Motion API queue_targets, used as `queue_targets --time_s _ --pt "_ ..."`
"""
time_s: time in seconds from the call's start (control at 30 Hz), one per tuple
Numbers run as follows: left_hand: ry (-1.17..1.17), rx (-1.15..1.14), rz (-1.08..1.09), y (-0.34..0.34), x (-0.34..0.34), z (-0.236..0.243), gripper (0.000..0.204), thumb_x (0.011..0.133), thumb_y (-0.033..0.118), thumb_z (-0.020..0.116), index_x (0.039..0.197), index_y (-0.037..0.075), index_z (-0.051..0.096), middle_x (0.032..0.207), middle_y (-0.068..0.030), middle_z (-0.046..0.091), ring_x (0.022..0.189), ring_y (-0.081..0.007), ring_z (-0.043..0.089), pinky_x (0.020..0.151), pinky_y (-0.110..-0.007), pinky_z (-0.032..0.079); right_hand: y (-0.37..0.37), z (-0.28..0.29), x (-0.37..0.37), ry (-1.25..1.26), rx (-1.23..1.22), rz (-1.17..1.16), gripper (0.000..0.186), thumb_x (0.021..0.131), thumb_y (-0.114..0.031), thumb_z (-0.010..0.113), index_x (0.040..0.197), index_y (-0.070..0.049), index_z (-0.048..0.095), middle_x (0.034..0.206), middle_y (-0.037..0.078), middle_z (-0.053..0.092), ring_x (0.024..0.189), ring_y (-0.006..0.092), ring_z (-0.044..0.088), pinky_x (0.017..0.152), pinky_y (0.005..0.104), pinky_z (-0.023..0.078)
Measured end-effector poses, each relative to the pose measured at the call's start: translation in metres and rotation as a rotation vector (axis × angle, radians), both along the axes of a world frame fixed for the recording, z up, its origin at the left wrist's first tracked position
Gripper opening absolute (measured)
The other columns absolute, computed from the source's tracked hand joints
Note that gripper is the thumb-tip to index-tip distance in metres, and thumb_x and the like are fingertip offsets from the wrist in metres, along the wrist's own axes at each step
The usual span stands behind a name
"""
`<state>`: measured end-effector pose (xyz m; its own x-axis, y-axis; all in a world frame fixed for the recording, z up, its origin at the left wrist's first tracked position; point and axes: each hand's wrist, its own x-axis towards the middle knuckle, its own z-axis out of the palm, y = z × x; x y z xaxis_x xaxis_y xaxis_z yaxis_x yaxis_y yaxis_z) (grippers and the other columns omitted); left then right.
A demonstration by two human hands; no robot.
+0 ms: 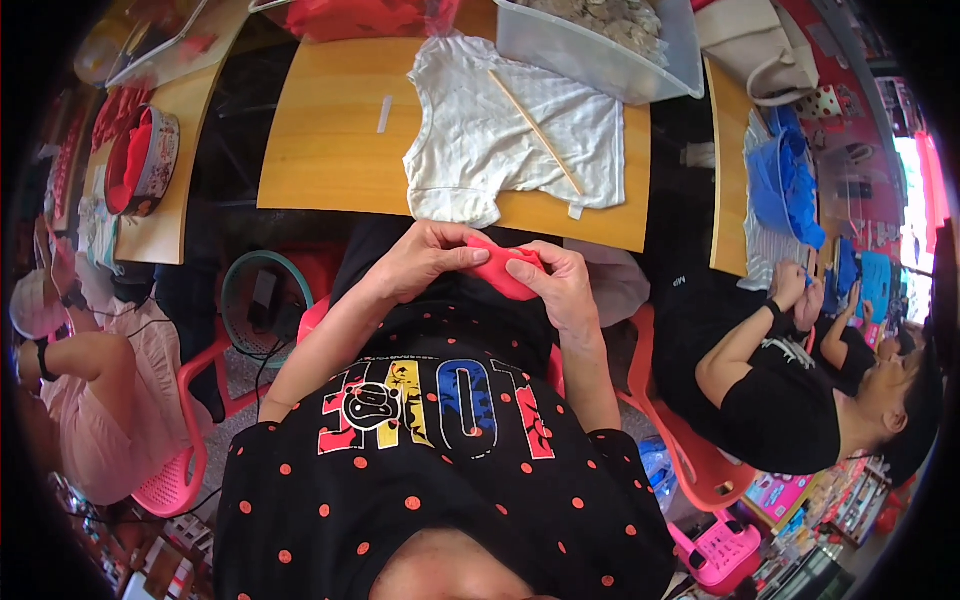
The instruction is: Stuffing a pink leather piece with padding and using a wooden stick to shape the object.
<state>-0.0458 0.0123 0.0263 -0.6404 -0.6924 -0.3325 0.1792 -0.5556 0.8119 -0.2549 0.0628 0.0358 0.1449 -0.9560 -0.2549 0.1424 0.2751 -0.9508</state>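
A small, soft red piece [503,274], which looks like thin fabric, is held between my two hands above my lap, just off the table's near edge. My left hand [432,260] pinches its left side between thumb and fingers. On the other side my right hand [558,278] grips it, thumb laid over the front. The fingers behind the piece are partly hidden. Beyond my hands a white shirt [460,120] is spread flat on the wooden table [330,130], its lower edge reaching the table's front. A thin wooden stick [537,133] lies slantwise across the shirt.
At the table's far side stand a clear plastic bin [600,65] of greyish pieces and a container of red material [365,18]. A round tin [165,160] with red pieces is at left, a blue basin [768,185] at right. People sit on both sides.
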Motion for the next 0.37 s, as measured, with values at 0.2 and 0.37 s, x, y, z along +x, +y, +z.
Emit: queue_targets --time_s 0.2,0.37 --pt "0.022 0.222 -0.193 0.013 -0.008 -0.023 0.027 0.084 0.015 0.069 0.104 -0.002 0.063 0.087 -0.0098 0.067 0.074 -0.0151 0.065 0.069 -0.025 0.054 0.034 -0.018 -0.016 -0.088 0.194 0.049 0.017 0.082 -0.011 0.071 0.093 0.001 0.068 0.082 0.001 0.066 0.074 0.0050 0.058 0.066 0.0204 0.047" --pt "-0.079 0.227 -0.338 0.027 -0.013 -0.034 0.039 0.088 0.020 0.065 0.118 -0.002 0.055 0.108 -0.0151 0.064 0.090 -0.0194 0.066 0.079 -0.028 0.054 0.078 -0.062 -0.055 -0.193 0.295 -0.190 0.018 0.085 -0.011 0.068 0.097 0.002 0.067 0.089 0.006 0.068 0.079 0.0094 0.062 0.071 0.0224 0.050"
